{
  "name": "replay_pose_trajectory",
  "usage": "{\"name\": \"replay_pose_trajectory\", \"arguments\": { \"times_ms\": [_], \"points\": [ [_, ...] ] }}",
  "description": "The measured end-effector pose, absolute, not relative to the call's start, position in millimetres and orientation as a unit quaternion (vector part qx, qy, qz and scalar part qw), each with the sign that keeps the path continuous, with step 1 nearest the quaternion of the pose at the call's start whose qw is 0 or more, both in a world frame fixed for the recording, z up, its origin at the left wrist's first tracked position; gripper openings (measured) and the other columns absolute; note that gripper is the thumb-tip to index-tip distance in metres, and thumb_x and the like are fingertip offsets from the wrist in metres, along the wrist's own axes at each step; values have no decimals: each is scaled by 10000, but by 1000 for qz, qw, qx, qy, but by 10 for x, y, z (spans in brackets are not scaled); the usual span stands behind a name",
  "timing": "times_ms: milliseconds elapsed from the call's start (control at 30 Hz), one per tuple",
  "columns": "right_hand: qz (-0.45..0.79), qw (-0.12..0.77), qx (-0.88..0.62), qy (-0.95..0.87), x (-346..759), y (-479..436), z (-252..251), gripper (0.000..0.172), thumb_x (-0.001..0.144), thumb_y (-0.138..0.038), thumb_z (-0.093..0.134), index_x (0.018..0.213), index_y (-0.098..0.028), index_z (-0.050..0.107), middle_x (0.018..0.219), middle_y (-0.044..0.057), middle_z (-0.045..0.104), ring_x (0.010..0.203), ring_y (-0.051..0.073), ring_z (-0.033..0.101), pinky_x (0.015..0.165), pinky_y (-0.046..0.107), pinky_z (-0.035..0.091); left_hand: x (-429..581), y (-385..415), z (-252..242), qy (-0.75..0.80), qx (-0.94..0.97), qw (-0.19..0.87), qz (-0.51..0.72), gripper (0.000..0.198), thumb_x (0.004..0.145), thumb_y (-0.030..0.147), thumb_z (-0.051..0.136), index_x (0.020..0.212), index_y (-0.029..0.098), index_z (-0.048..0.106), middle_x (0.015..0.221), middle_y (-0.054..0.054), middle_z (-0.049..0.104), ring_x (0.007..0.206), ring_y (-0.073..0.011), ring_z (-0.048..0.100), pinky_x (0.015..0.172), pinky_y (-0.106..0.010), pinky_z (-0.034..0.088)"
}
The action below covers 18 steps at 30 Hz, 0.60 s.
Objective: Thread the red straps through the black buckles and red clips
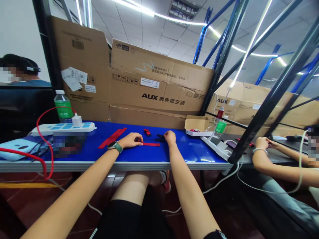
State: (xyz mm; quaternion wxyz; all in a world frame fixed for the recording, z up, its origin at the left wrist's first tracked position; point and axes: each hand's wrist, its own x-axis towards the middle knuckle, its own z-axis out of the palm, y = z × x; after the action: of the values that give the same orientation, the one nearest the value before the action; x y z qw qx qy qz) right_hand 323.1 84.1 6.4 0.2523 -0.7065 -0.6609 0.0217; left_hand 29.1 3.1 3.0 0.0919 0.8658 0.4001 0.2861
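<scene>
Red strap [151, 144], under left fingers [138, 136]

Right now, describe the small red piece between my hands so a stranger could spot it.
Find the blue table below the big AUX cardboard box, then your left hand and right hand on it. Just beyond the gap between them lies the small red piece, chunky, unlike the long flat red straps nearby.

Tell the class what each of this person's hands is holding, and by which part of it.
The left hand holds the near end of a red strap in its fingers. The right hand is beside a black clip; whether it grips it cannot be told.
</scene>
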Motion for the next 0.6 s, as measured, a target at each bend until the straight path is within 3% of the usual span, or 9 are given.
{"name": "replay_pose_trajectory", "arguments": {
  "times_ms": [167,367,500,600],
  "points": [
    [42,264,-721,-639,3259,884,34,323,877,-274,662,1192,-211,690,1145,106,711,1075,211,674,905,298,512,325,43,38,401,861,103,294,336,798,526,713,891,204,726,806,-25,681,721,-171,598,669,-267,454],
    [26,252,-723,-643,3244,858,44,273,878,-289,654,1144,-235,687,1247,121,653,1153,256,636,926,361,512,359,-3,80,378,874,92,292,282,833,495,692,864,222,753,882,-41,714,820,-191,644,762,-282,475],
    [56,339,-674,-654,3215,825,102,205,848,-228,650,1051,-213,676,1062,65,731,1019,199,687,891,296,522,372,-8,81,378,870,83,304,281,885,486,629,891,230,746,896,-40,724,839,-194,656,802,-289,487],
    [125,441,-564,-688,3049,780,164,170,851,-279,637,994,-194,671,917,48,756,871,183,723,821,265,547,377,11,77,402,837,76,364,299,890,488,622,998,220,699,906,-36,726,813,-194,660,792,-302,506]
  ]
}}
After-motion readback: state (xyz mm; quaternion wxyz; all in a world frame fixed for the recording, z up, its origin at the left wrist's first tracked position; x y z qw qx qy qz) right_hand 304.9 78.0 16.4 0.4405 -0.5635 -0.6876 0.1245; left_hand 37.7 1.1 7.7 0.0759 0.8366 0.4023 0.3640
